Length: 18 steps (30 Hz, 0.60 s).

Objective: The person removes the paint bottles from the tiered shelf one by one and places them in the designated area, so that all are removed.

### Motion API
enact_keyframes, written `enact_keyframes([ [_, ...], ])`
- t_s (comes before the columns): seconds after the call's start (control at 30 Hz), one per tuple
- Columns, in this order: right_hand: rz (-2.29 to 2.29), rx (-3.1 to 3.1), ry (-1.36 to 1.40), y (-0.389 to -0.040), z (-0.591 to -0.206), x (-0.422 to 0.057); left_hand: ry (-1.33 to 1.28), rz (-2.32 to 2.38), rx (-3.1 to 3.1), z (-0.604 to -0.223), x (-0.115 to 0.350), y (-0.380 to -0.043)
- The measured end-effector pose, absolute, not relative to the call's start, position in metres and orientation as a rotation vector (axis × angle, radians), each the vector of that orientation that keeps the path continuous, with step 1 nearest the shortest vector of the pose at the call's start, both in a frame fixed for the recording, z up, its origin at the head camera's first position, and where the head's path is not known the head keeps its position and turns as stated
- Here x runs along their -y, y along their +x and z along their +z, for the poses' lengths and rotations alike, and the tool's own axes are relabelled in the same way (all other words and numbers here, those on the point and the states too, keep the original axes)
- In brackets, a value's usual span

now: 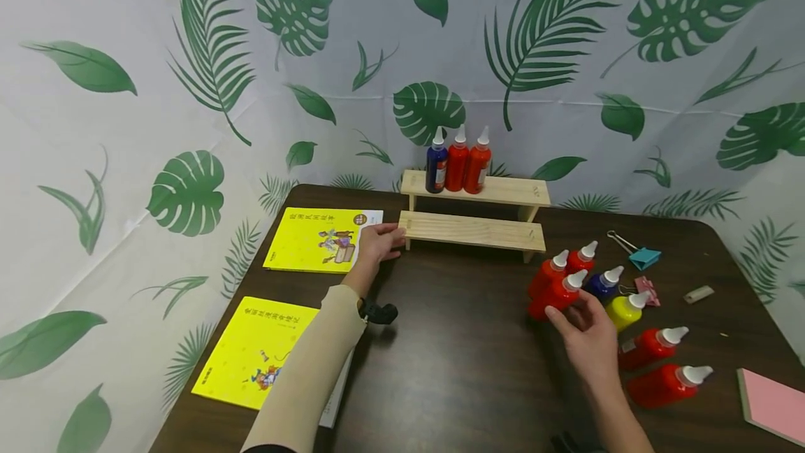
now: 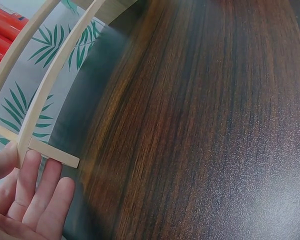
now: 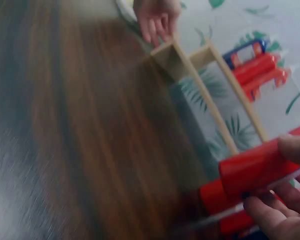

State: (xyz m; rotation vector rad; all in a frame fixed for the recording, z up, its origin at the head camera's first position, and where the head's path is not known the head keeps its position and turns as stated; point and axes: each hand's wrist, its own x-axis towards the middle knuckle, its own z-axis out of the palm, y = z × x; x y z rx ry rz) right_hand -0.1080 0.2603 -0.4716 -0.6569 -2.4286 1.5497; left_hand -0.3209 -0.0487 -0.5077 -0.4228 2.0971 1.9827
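Note:
My left hand [image 1: 379,243] holds the left end of the lower step of a two-step wooden rack [image 1: 472,231], thumb on the board and fingers by its leg [image 2: 54,152]. On the upper step stand a blue bottle [image 1: 437,168] and two red bottles, all with white nozzle caps. Right of the rack, my right hand [image 1: 591,338] grips a red squeeze bottle [image 1: 555,297] between thumb and fingers. Two other red bottles stand just behind it, with a blue bottle [image 1: 602,286] and a yellow bottle [image 1: 624,313] beside them. Whether the gripped bottle touches the table, I cannot tell.
Two more red bottles [image 1: 660,384] stand at the right. Beyond are a blue binder clip [image 1: 644,258], a pink clip [image 1: 648,292], a whitish eraser-like block [image 1: 698,294] and a pink pad [image 1: 776,404]. Yellow books [image 1: 302,236] lie on the left. A leaf-print cloth hangs behind.

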Motion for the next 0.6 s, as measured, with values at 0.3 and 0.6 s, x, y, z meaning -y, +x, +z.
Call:
enact_keyframes([
  [0.3, 1.312, 2.362, -0.717, -0.11, -0.497, -0.27, -0.411, 1.981, -2.092, -0.504, 0.05, -0.318],
  [0.6, 1.27, 2.347, -0.746, -0.114, -0.509, -0.273, -0.407, 1.979, -2.093, -0.502, 0.05, -0.316],
])
